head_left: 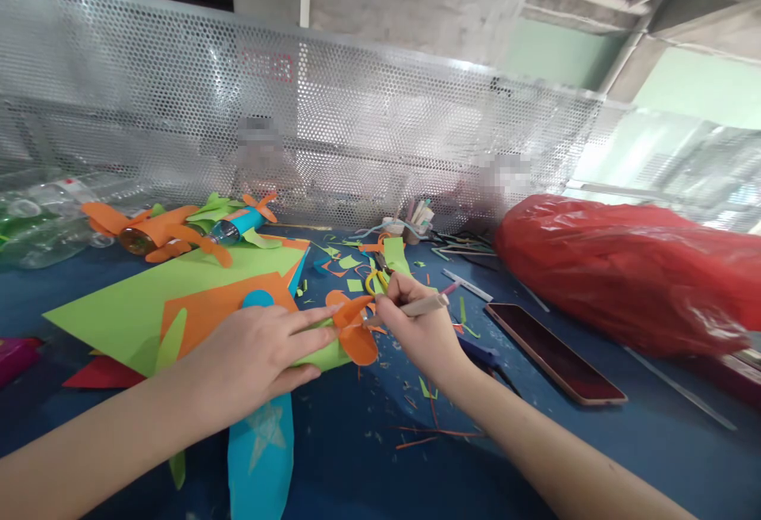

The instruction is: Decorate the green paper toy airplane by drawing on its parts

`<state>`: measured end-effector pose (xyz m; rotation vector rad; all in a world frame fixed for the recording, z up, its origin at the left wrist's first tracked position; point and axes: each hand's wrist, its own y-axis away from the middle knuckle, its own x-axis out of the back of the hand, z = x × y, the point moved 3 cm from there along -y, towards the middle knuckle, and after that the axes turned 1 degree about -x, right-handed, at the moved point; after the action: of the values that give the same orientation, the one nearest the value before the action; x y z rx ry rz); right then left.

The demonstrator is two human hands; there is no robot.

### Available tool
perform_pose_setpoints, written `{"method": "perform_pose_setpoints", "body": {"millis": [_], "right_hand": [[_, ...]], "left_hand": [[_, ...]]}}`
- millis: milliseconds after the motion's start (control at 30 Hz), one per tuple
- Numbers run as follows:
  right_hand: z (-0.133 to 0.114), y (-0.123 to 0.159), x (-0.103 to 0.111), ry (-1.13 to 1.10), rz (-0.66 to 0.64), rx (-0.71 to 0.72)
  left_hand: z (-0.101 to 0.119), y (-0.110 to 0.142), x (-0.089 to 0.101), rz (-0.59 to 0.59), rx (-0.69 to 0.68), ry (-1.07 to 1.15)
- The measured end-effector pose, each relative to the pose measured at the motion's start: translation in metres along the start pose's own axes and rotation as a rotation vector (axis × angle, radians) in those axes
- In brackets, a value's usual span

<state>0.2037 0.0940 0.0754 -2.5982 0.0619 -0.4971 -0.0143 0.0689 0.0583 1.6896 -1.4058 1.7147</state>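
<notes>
My left hand grips the green paper-covered body of a toy plane, fingers along its top and thumb at its near side. A blue paper wing with a silvery star sticks out toward me from under that hand. An orange paper propeller sits at the plane's right end. My right hand is closed around a pale marker pen, whose tip is at the propeller's middle. Just beyond that hand lie scissors with yellow handles, partly hidden.
Green and orange paper sheets lie on the blue table at left. Behind them are two finished-looking bottle planes and clear bottles. A phone and red plastic bag are at right, a perforated metal screen behind.
</notes>
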Motion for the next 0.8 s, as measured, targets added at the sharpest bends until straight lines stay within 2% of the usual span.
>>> {"method": "perform_pose_setpoints", "body": {"millis": [400, 600, 800], "right_hand": [[-0.003, 0.011, -0.011, -0.004, -0.083, 0.007], [-0.001, 0.015, -0.016, -0.033, -0.143, 0.003], [-0.003, 0.013, -0.014, -0.026, -0.111, 0.039]], "left_hand": [[-0.004, 0.002, -0.004, 0.031, 0.027, 0.089], [-0.003, 0.001, -0.003, 0.020, 0.018, 0.031], [-0.003, 0.001, -0.004, 0.030, -0.004, 0.033]]}}
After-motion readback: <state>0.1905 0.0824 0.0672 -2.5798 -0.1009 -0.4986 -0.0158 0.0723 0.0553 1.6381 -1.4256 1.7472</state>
